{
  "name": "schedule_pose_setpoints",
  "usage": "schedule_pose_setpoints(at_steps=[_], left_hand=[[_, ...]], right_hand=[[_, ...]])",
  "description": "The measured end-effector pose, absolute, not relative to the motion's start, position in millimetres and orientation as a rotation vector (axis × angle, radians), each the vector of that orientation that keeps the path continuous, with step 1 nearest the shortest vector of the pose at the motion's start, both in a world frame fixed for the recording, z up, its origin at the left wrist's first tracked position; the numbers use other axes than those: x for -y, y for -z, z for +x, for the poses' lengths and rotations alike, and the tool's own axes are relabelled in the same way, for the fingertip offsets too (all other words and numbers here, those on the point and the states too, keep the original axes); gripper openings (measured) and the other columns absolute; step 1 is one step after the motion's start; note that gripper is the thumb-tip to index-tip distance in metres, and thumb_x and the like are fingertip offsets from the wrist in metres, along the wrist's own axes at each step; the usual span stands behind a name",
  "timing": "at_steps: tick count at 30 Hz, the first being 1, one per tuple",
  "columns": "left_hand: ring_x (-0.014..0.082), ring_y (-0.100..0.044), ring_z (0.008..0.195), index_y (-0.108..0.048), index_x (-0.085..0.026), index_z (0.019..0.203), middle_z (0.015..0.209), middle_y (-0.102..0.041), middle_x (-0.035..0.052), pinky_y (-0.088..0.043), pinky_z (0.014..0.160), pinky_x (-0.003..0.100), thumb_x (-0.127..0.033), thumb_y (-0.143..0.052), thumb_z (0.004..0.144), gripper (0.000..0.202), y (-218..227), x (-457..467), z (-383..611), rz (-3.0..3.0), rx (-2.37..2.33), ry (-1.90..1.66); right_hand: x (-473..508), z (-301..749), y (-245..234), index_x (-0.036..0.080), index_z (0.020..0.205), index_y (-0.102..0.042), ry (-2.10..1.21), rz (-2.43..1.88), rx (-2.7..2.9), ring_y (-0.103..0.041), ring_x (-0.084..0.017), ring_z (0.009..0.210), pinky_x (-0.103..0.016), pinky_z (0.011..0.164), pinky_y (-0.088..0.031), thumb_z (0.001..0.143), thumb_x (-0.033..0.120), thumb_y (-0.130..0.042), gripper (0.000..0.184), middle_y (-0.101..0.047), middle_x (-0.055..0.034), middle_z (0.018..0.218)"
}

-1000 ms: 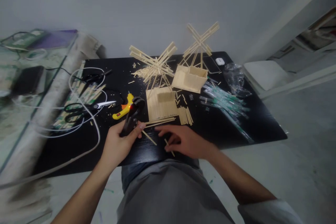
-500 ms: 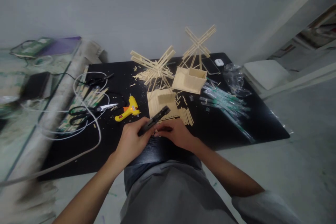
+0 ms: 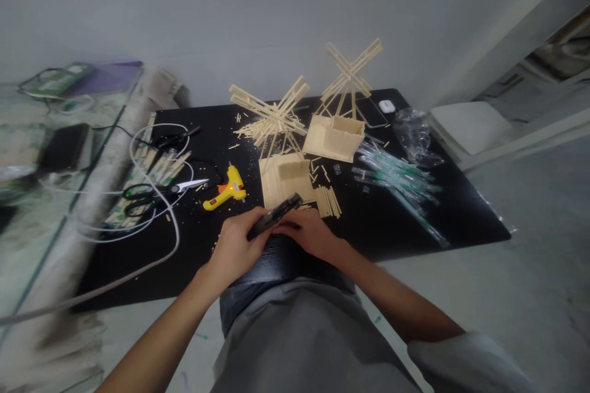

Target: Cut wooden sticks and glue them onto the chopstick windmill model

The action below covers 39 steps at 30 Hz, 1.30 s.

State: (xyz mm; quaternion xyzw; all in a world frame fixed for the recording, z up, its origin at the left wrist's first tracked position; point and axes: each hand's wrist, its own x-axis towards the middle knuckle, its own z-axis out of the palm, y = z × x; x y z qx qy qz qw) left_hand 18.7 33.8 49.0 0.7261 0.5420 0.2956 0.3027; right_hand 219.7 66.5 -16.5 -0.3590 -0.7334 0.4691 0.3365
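Note:
My left hand [image 3: 236,244] is closed round a long, narrow black tool [image 3: 275,217], which points up and to the right; its exact kind is unclear. Close beside it, my right hand [image 3: 310,230] has its fingers curled together at the tool's lower side, and whatever they pinch is hidden. Just beyond both hands stands a windmill model [image 3: 286,175] of thin wooden sticks, with crossed blades over a flat base. A row of loose wooden sticks [image 3: 327,201] lies to the right of that base.
A second stick windmill [image 3: 334,138] stands behind. To the left are a yellow glue gun [image 3: 225,189], scissors [image 3: 159,192] and a looped white cable [image 3: 174,227]. Plastic-wrapped sticks [image 3: 396,172], a clear bag [image 3: 415,138] and a white case [image 3: 386,106] lie right on the black table [image 3: 369,227].
The black tool has tipped slightly lower and to the right in my left hand. A small pale bit seen between my fingers earlier is now out of sight. The view has shifted slightly.

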Motion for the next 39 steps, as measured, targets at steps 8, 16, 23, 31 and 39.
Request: schedule_pose_setpoints(at_steps=[8,16,23,31,39], left_hand=[[0.0194,-0.073,0.09,-0.077,-0.02,0.113,0.102,-0.081,0.0044,-0.054,0.087,0.028,-0.035,-0.063,0.099,0.025,-50.2,-22.5,9.3,1.86,-1.489,-0.781],[0.0205,-0.073,0.083,-0.073,-0.019,0.107,0.097,-0.08,0.005,-0.054,0.079,0.028,-0.042,-0.055,0.101,0.03,-47.8,5.0,-29.2,1.937,-1.756,-0.598],[0.0324,-0.071,0.091,-0.067,-0.013,0.123,0.106,-0.073,0.0149,-0.054,0.081,0.043,-0.033,-0.049,0.104,0.033,-34.8,18.1,-29.4,2.394,-2.033,-0.084],[0.0359,-0.064,0.096,-0.063,-0.006,0.13,0.106,-0.066,0.0177,-0.052,0.083,0.047,-0.027,-0.056,0.102,0.036,-34.5,9.3,-11.8,2.641,-1.973,-0.037],[0.0336,-0.063,0.089,-0.068,-0.01,0.115,0.098,-0.064,0.0153,-0.053,0.08,0.045,-0.023,-0.062,0.097,0.023,-37.7,4.9,-1.8,2.652,-1.932,0.14]], right_hand=[[-63.0,218.3,32.0,0.023,0.096,-0.081,-1.141,-0.976,1.918,-0.076,-0.021,0.085,-0.033,0.086,-0.059,0.099,0.034,-0.075,0.014,-0.083,-0.0038,0.091],[-57.1,217.6,39.8,0.023,0.097,-0.078,-1.157,-1.002,1.822,-0.078,-0.021,0.091,-0.034,0.093,-0.06,0.097,0.035,-0.078,0.012,-0.083,-0.0041,0.097],[-53.7,216.2,39.4,0.028,0.142,-0.058,-1.241,-1.033,1.749,-0.081,-0.02,0.092,-0.037,0.096,-0.063,0.093,0.028,-0.081,0.054,-0.082,0.0015,0.094],[-54.1,217.0,39.2,0.028,0.138,-0.057,-1.245,-1.053,1.758,-0.082,-0.021,0.097,-0.039,0.096,-0.063,0.09,0.016,-0.073,0.052,-0.082,0.0009,0.097],[-54.2,218.5,32.2,0.026,0.133,-0.058,-1.231,-1.043,1.799,-0.081,-0.022,0.1,-0.037,0.094,-0.062,0.088,0.011,-0.067,0.049,-0.082,-0.0012,0.105]])
